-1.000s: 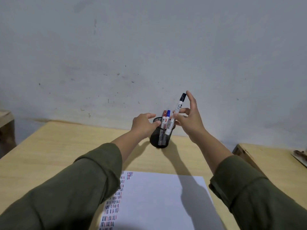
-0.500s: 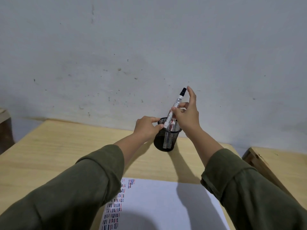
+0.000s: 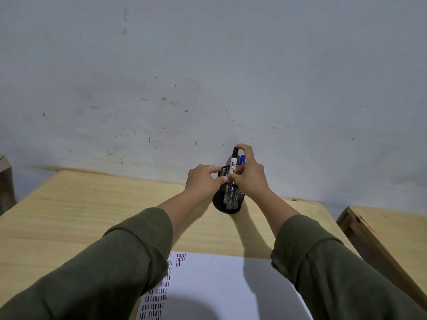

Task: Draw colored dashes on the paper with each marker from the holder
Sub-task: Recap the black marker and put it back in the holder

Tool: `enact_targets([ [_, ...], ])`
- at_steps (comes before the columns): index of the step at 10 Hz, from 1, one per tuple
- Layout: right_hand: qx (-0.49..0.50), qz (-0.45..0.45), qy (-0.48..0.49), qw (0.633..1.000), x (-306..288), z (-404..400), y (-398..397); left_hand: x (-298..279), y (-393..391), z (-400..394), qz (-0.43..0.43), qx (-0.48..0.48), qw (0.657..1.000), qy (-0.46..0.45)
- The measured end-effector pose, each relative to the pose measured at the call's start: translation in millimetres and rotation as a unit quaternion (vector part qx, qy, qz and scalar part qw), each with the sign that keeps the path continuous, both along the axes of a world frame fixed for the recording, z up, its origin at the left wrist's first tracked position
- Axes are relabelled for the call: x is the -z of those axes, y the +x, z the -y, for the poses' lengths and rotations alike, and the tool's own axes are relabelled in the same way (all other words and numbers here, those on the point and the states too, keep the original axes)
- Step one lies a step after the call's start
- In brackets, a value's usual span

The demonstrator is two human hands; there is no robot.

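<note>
A black mesh holder [image 3: 227, 202] stands near the table's far edge by the wall. My left hand [image 3: 204, 181] grips its rim on the left side. My right hand [image 3: 248, 175] holds a white marker with a black cap [image 3: 234, 161], which stands upright with its lower end inside the holder. A blue-capped marker [image 3: 242, 159] shows just behind it, partly hidden by my fingers. The white paper [image 3: 221, 287] lies at the near edge, with rows of red, blue and black dashes down its left side.
The wooden table [image 3: 92, 209] runs up to a grey-white wall [image 3: 208, 77]. A second wooden surface [image 3: 392, 229] stands to the right across a narrow gap. A dark object [image 3: 4, 181] sits at the far left edge.
My right hand has lowered the black-capped marker from above the rim down into the holder. My left hand has stayed on the rim. The camera has tilted slightly.
</note>
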State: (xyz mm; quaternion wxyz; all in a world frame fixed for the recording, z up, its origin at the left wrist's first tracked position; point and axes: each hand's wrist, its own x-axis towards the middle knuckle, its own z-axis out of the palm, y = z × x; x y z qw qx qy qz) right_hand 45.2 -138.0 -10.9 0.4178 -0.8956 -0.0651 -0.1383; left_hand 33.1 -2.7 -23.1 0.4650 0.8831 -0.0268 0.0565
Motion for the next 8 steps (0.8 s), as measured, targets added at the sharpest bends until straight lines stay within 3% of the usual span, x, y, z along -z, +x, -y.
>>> enact_targets([
  [5, 0.022, -0.009, -0.018, 1.0, 4, 5, 7, 4, 4, 2, 0.0, -0.008, 1.0, -0.002],
  [8, 0.019, 0.038, 0.055, 0.998, -32, 9, -20, -5, -3, 4, 0.005, -0.022, 1.0, -0.006],
])
